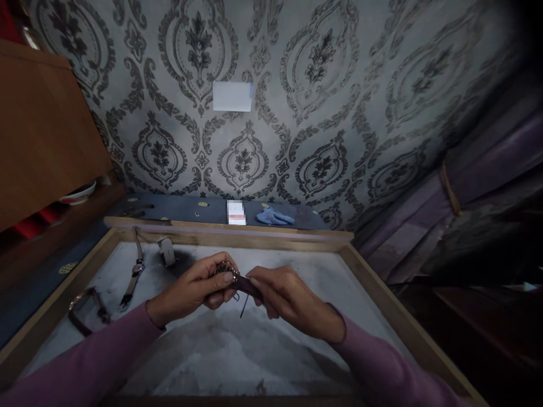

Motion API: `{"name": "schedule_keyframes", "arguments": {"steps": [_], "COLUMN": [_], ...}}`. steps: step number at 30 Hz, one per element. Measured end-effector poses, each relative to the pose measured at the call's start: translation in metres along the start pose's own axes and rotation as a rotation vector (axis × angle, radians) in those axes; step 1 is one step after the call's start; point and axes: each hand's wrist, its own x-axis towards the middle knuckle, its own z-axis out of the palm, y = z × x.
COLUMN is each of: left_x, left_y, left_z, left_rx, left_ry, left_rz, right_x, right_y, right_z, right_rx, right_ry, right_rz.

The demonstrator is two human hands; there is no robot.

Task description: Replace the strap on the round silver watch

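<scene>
Above the middle of a shallow wooden-edged tray (373, 288) I hold a wristwatch (226, 270) with a dark case and a brown strap. My left hand (199, 282) is closed round the watch case, its thumb on the edge of the face. The fingers of my right hand (288, 294) pinch the brown strap (248, 286) just to the right of the case. Below the strap a thin dark piece and a small buckle-like loop hang down; I cannot tell exactly how they join the watch.
On the tray's left lie a slim-strapped watch (136, 268), a white-strapped watch (167, 251) and a dark-strapped watch (85, 311). Behind the rim are a phone (236, 212) and a blue cloth (274, 216). A wooden cabinet (46, 124) stands left; a purple curtain (479, 169) hangs right.
</scene>
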Motion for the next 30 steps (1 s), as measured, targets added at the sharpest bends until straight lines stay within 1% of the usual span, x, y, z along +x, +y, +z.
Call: {"name": "schedule_keyframes", "arguments": {"steps": [4,12,18,21,25,30], "left_x": [0.0006,-0.0001,-0.0002,-0.0002,0.0001,0.0005], "left_y": [0.0003,0.0006,0.0001,-0.0015,-0.0025,0.0004], "left_z": [0.0006,-0.0005,-0.0007,-0.0007,-0.001,-0.0009], "left_rx": [0.012,0.018,0.04,0.044,0.027,0.019], "left_ry": [0.002,-0.014,-0.022,-0.017,-0.022,-0.025], "left_rz": [0.013,0.029,0.023,0.01,0.019,0.023], "right_x": [-0.0001,-0.0001,0.0008,0.0005,0.0003,-0.0003], "right_y": [0.0005,0.0042,0.0017,0.0021,0.0019,0.0011], "right_z": [-0.0004,0.0019,-0.0002,-0.0005,0.0004,0.0038], "right_rx": [0.012,0.047,0.021,0.003,-0.003,0.069], "right_ry": [-0.01,0.019,-0.005,-0.014,-0.003,0.03], "right_rz": [-0.002,-0.027,-0.011,-0.028,-0.04,-0.019]}}
